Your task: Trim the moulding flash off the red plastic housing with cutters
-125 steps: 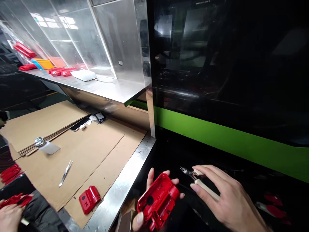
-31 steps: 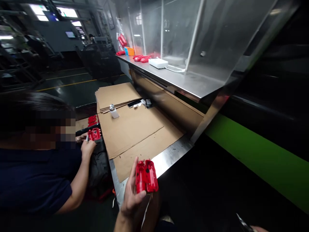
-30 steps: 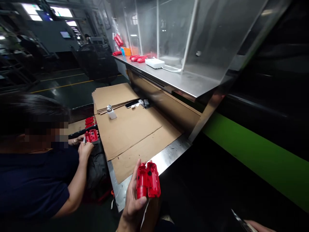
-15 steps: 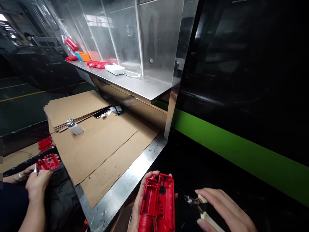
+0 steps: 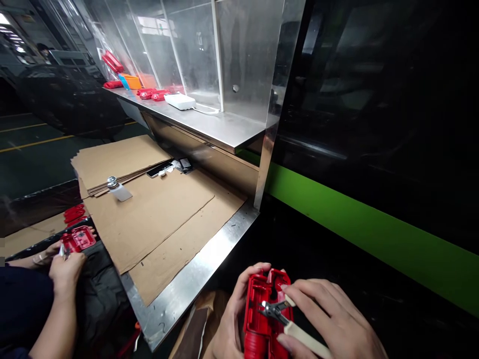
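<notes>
- Head view, the hands: the left hand grips a red plastic housing from its left side, fingers curled round its top edge, open side up, low in the picture just in front of the person.
- The right hand pinches the pale handles of small cutting pliers; the metal nose lies inside the housing's cavity, touching or just above the plastic; I cannot tell which.
- Change: half a second ago the pliers stood just right of the housing and clear of it; now their nose has come over it, so trimming inside the shell appears to be starting.
- Around: a steel-edged bench covered with cardboard sheets lies to the left; a co-worker's hand holds another red part at the far left.
</notes>
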`<state>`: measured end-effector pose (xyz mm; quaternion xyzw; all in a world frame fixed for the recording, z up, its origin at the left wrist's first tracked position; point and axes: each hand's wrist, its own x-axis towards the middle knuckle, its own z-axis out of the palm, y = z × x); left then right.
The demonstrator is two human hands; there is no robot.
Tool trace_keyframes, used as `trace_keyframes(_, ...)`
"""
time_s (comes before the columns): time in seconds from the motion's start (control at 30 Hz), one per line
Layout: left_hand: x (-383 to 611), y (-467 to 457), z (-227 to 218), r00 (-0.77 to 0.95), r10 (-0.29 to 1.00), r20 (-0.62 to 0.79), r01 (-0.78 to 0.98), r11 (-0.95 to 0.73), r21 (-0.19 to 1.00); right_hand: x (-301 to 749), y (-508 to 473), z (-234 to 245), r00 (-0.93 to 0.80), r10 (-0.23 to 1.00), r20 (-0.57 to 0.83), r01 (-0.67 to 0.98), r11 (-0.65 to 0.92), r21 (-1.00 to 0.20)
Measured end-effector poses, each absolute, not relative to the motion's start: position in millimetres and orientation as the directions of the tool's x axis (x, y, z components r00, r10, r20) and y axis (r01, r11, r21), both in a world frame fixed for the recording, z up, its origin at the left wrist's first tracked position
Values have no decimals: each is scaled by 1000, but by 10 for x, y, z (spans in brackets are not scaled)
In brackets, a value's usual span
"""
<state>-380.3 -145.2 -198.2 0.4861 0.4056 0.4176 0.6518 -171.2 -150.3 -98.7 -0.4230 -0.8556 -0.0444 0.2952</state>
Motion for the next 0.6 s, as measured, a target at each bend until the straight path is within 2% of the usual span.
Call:
trace_keyframes(0.07, -3796, -1489, -1978, 340, 940, -41, -276, 142, 951, -1718, -1511, -1002, -469, 697, 543, 746, 641, -179)
trace_keyframes(0.17, -3745, -1505, -1997, 377, 916, 134, -523, 92, 847, -1731, -1509, -1028, -455, 704, 545, 743, 638, -204)
trace_keyframes(0.23, -3715, -1493, -2019, 386, 901, 199, -603, 83, 793, -1748, -1504, -1045, -446, 706, 551, 737, 639, -222)
trace_keyframes(0.4, -3727, -1476, -2033, 389, 907, 164, -592, 110, 798, -1787, -1492, -1081, -448, 702, 554, 726, 647, -232)
trace_keyframes(0.6, -3767, -1463, -1987, 368, 918, 149, -512, 67, 856, -1836, -1456, -1091, -450, 715, 535, 741, 633, -223)
